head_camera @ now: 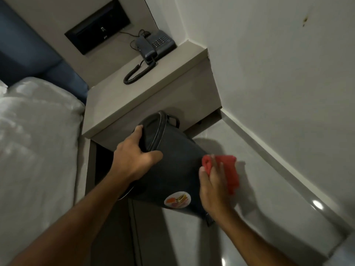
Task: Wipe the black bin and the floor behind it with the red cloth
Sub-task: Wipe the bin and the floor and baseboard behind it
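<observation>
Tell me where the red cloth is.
Right of centre in the head view, the red cloth is in the right hand, against the black bin's right side.

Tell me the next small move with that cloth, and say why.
Probably drag the red cloth down the black bin wall toward the sticker. The left hand grips the lid end and holds the bin tilted, while the right hand presses the cloth at the bin's right side, so that side lies exposed for a stroke.

Hotel-style bedroom, white bed [34, 131], bedside table [153, 89] (built-in), corded phone [153, 45], wall switch panel [98, 25]
</observation>
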`<action>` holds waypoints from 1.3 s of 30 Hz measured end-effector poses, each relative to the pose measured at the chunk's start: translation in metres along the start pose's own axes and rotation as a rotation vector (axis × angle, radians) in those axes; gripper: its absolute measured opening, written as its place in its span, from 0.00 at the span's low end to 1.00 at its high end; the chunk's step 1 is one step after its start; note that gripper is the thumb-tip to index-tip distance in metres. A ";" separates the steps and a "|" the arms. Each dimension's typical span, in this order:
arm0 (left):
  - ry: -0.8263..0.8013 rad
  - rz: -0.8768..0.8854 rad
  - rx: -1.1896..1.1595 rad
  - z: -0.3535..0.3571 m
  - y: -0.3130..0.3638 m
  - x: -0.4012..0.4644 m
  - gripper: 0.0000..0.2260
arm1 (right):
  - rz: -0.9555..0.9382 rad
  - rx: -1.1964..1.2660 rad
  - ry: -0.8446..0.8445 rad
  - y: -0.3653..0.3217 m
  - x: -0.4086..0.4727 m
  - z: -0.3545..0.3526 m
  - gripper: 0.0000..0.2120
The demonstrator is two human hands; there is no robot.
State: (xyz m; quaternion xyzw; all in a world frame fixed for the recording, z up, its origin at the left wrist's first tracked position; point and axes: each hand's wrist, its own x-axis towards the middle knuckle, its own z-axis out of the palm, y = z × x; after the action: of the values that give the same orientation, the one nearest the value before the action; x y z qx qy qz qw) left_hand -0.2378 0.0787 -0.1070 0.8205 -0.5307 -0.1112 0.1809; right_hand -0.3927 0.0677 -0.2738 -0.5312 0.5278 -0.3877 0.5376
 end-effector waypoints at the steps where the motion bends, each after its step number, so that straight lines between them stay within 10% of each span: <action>1: 0.034 -0.020 0.020 0.005 0.008 0.004 0.44 | -0.117 0.021 -0.060 -0.014 -0.007 0.003 0.23; 5: 0.091 -0.136 0.127 0.018 0.040 0.026 0.34 | -0.472 -0.092 -0.227 -0.043 -0.026 0.019 0.29; 12: -0.491 0.204 0.233 -0.013 -0.005 0.004 0.65 | -0.401 -0.048 -0.213 -0.030 0.015 -0.004 0.29; 21: -0.035 0.331 0.717 -0.002 0.004 -0.010 0.50 | -0.285 0.183 -0.366 -0.043 0.009 -0.007 0.25; 26: 0.077 -0.014 0.596 0.009 0.051 0.011 0.30 | -0.296 0.249 -0.368 -0.046 0.012 -0.006 0.29; 34: -0.363 0.003 0.503 -0.005 0.028 0.015 0.68 | -0.253 0.230 -0.366 -0.050 0.022 -0.015 0.26; 39: -0.136 0.075 0.424 0.010 0.008 0.007 0.60 | -0.215 0.274 -0.436 -0.059 0.021 -0.021 0.26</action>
State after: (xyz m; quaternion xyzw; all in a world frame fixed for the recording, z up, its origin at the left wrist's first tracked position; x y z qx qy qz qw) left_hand -0.2455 0.0672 -0.1123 0.8105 -0.5833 -0.0455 -0.0279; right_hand -0.4016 0.0354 -0.2171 -0.5774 0.2827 -0.3868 0.6611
